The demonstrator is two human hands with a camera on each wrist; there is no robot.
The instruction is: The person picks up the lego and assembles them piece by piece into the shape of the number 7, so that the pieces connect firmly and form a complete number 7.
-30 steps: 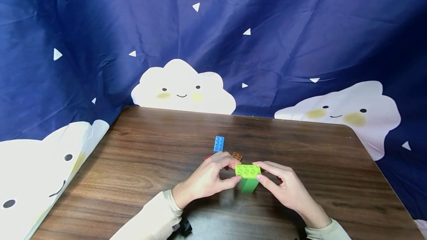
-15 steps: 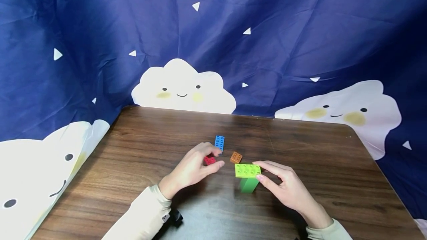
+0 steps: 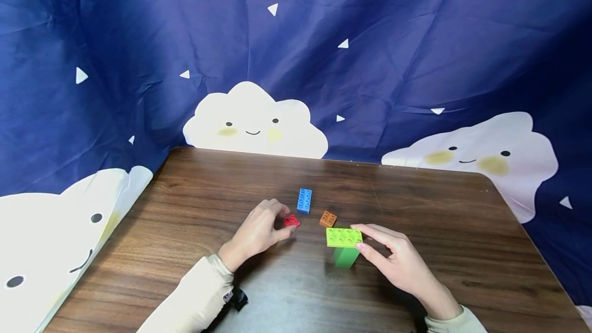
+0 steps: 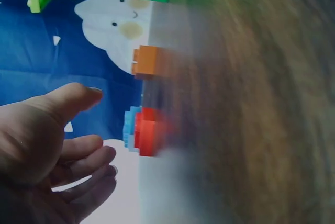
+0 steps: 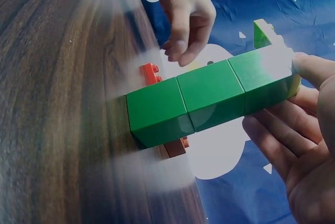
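Note:
My left hand (image 3: 256,227) hovers close over a small red brick (image 3: 291,220), thumb and fingers spread on either side of it in the head view. From the left wrist, a gap shows between the loosely bent fingers and the red brick (image 4: 149,132). A tower of stacked green blocks (image 5: 188,103) stands upright on the table, topped by a lime-green studded brick (image 3: 344,237) that juts out to the left. My right hand (image 3: 395,258) grips the tower's top at its right end, thumb on the near side and fingers on the far side.
Behind the tower lies a small orange-brown brick (image 3: 328,219). Farther back is a longer blue brick (image 3: 304,201). The wooden table (image 3: 208,184) reaches to a dark blue curtain (image 3: 361,76) printed with clouds.
My left hand has let go of the lime-green brick's left end and moved left to the red brick. My right hand stays on the tower.

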